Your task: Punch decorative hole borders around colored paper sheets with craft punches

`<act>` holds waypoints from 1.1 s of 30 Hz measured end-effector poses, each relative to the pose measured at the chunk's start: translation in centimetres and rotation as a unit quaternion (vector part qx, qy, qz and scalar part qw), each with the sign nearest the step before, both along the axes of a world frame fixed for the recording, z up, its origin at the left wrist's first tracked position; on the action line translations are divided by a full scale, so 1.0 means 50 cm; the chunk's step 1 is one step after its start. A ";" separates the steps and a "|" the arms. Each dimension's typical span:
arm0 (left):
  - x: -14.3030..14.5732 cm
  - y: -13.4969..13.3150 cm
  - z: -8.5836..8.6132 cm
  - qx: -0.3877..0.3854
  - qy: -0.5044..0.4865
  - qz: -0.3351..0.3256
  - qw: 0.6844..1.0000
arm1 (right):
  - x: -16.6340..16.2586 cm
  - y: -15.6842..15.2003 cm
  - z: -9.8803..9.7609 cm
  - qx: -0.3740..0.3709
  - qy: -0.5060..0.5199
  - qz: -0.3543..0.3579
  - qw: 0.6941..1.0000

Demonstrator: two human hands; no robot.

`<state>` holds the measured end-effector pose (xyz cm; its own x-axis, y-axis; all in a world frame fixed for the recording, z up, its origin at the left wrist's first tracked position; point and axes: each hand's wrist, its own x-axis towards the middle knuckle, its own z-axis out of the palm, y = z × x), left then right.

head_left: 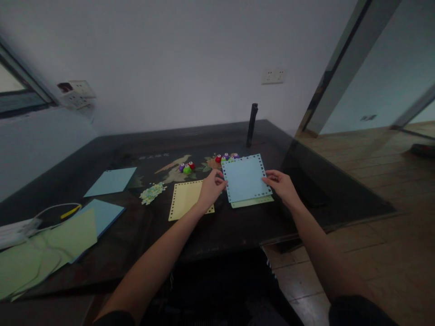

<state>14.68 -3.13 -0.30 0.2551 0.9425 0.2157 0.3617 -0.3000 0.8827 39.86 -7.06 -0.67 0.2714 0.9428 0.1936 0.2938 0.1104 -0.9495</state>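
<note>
A light blue square sheet of paper point(245, 178), punched with small holes along its edges, is raised slightly in front of me. My left hand point(212, 188) pinches its left edge, and my right hand point(281, 184) pinches the right edge. Under it, the lower border of a light green sheet point(253, 202) shows; the rest is hidden. Left of these, a pale yellow sheet point(185, 199) with punched edges lies flat, partly covered by my left hand and forearm. Behind the sheets are small round red, purple and green objects, perhaps paper punches point(186, 168), in two clusters.
Paper bits point(152, 193) lie heaped left of the yellow sheet. Blue sheets point(105, 216) and green sheets point(50, 249) spread across the left side, with a white cable and a yellow pen-like item point(70, 211). A black upright post point(252, 126) stands at the dark table's point(210, 240) back.
</note>
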 end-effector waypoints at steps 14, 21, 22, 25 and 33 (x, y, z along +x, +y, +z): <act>0.019 -0.013 -0.016 0.106 0.250 -0.047 0.961 | 0.016 -0.002 -0.012 -0.067 -0.167 0.030 0.983; 0.023 -0.024 -0.009 0.131 0.325 -0.055 0.935 | 0.012 0.003 -0.020 -0.078 -0.213 0.020 0.974; 0.023 -0.026 -0.009 0.129 0.331 -0.054 0.933 | 0.012 0.004 -0.021 -0.077 -0.220 0.018 0.972; 0.022 -0.029 -0.008 0.124 0.338 -0.057 0.931 | 0.013 0.004 -0.024 -0.079 -0.249 0.011 0.965; 0.015 -0.039 0.022 0.187 0.338 -0.043 0.921 | 0.020 0.000 -0.023 -0.056 -0.326 -0.043 0.943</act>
<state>15.45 -5.07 0.82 0.5211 0.8043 0.2857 0.7518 -0.5910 0.2925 40.85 -7.06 -1.85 0.2060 0.9471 0.2461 0.8228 -0.0316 -0.5674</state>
